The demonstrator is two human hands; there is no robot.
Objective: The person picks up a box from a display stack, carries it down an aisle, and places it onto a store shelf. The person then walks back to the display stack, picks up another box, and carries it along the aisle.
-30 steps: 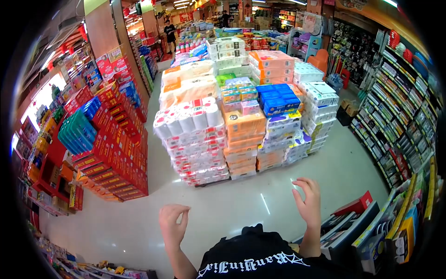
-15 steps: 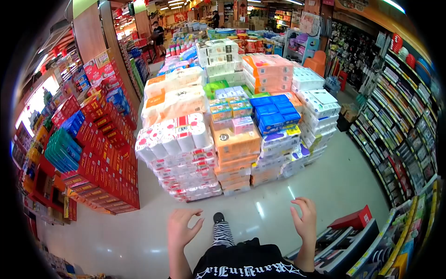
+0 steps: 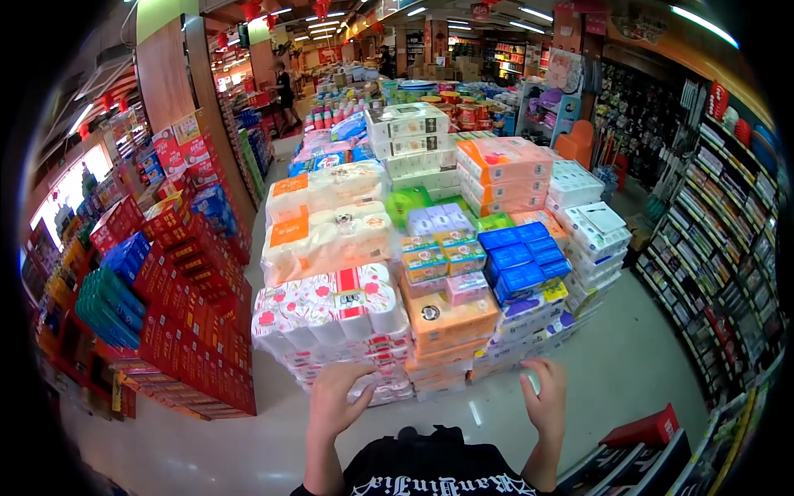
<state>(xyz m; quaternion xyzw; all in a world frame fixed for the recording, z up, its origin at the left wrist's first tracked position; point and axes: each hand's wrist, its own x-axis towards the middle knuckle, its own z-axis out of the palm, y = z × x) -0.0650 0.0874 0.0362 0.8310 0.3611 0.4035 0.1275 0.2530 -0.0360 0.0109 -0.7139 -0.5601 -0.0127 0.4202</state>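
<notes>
My left hand is raised in front of my body with thumb and fingers apart, holding nothing. In front of it in the view stands a pile of white and red toilet roll packs. To the right, my right hand is also lifted, its fingers curved and apart, nothing between them. Beyond the hands are orange tissue packs, blue packs and small green and orange packs. Neither hand appears to touch the stacks.
Red boxes are piled at the left, with teal packs on them. A tall shelf lines the right side. A red box sits low at the right. Pale floor shows around the stacks. A person is far back.
The central stacks have come closer and look larger. My left hand's fingers have spread from a near pinch a second ago. The foot seen half a second ago is hidden now.
</notes>
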